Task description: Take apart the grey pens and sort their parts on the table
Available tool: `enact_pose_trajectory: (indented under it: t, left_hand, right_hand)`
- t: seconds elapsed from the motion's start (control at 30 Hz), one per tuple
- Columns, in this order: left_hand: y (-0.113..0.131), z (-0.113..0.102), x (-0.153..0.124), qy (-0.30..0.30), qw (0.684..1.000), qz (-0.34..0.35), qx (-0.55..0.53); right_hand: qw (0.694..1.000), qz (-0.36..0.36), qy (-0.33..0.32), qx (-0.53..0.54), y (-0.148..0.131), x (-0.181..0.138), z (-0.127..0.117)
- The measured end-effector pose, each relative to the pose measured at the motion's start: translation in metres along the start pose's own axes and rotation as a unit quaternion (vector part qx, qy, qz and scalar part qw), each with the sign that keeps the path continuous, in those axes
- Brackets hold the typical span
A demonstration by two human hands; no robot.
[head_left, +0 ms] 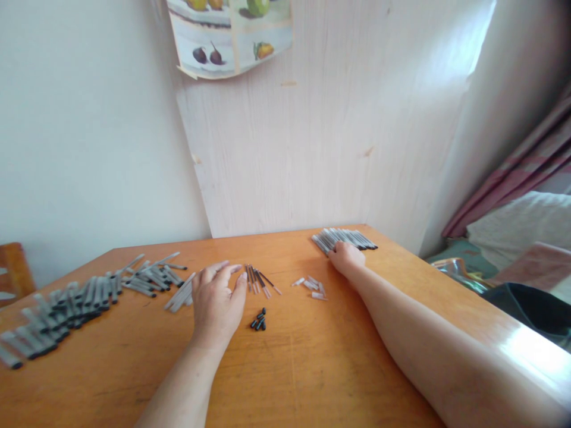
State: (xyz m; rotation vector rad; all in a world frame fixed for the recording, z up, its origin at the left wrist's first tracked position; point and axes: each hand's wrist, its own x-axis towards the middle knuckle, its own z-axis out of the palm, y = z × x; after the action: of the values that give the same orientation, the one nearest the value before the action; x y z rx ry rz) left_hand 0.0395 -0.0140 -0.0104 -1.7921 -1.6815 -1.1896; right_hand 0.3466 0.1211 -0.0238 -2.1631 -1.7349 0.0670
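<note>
My left hand (218,300) hovers low over the wooden table, fingers spread and nothing visible in them. Just right of its fingertips lie several slim dark pen refills (256,279); on its other side are translucent pen barrels (179,295), partly covered by the hand. My right hand (347,258) is curled at the near edge of a row of pens with dark ends (341,238). Its fingertips are hidden, so what they grip cannot be made out. Small black plugs (259,321) and small clear plastic pieces (311,285) lie between the hands.
Many capped grey pens (66,309) spread across the left of the table (285,368). A wall panel stands behind it with a fruit picture (232,35). A dark open container (526,306) is beyond the right edge, and a wooden chair (16,270) stands left.
</note>
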Motion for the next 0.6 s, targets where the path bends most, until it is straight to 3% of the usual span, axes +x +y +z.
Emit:
enact_pose_trajectory:
  t: [0.23, 0.6]
  left_hand:
    - [0.000, -0.001, 0.000, 0.006, 1.000, -0.005, -0.005]
    - [-0.008, -0.001, 0.005, 0.003, 0.999, -0.037, -0.027]
  right_hand:
    - [0.999, 0.041, 0.009, 0.025, 0.012, 0.010, -0.007]
    - [0.999, 0.029, -0.001, 0.042, 0.015, 0.011, -0.008]
